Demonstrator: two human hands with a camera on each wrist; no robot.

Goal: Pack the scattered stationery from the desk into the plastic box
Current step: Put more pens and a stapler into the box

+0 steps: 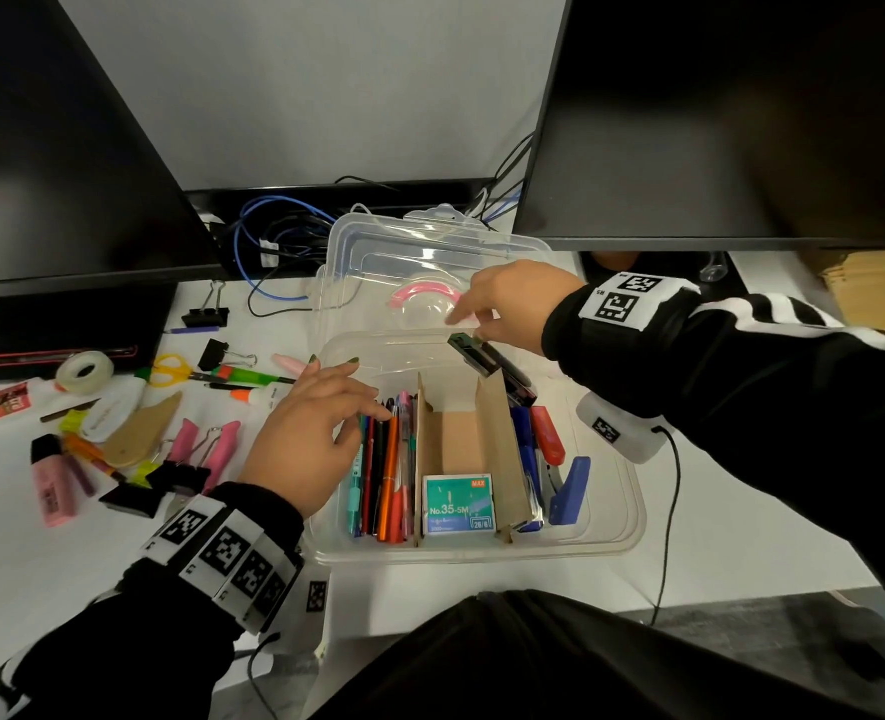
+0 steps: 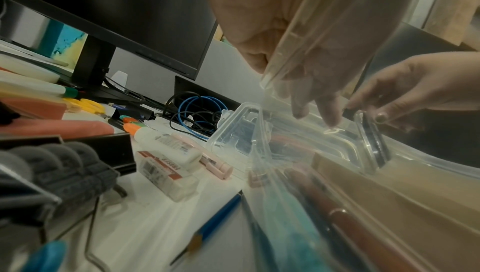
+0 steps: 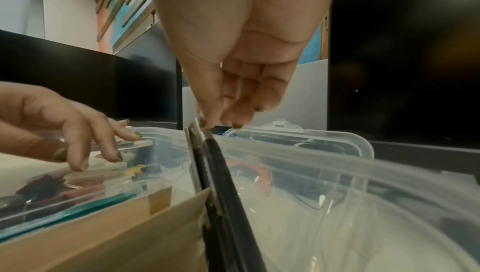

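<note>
White counter [image 1: 35, 553] is seen nearest, and on it the plastic box [image 1: 632, 532] is set, split by cardboard dividers [image 1: 503, 449] into three compartments. Pens [image 1: 386, 480] are packed in the left compartment, a staple box [image 1: 458, 504] lies at the near end of the middle one, and a blue stapler [image 1: 567, 491] with a red item is lodged in the right one.

Over the pens the left hand [image 1: 308, 433] is held with fingers spread and relaxed; nothing is gripped. Further back, a black stapler [image 1: 487, 363] is pinched at its upper end by the fingertips of the right hand [image 1: 513, 304], tilted, its lower end pushed into the right compartment against the divider.

Left of the box, much is still scattered: pink highlighters [image 1: 53, 483], binder clips [image 1: 175, 478], yellow scissors [image 1: 170, 368], a tape roll [image 1: 84, 371], a glue bottle [image 1: 269, 394]. Behind the box its lid [image 1: 430, 252] is lying, then cables [image 1: 274, 236] and two dark monitors [image 1: 56, 148].

Trouble is likely judged from the thin pinch: the stapler could slip and drop onto those below. The divider could also be bent or tipped, since it is only card, and the crowded compartment may not take the stapler flat.
</note>
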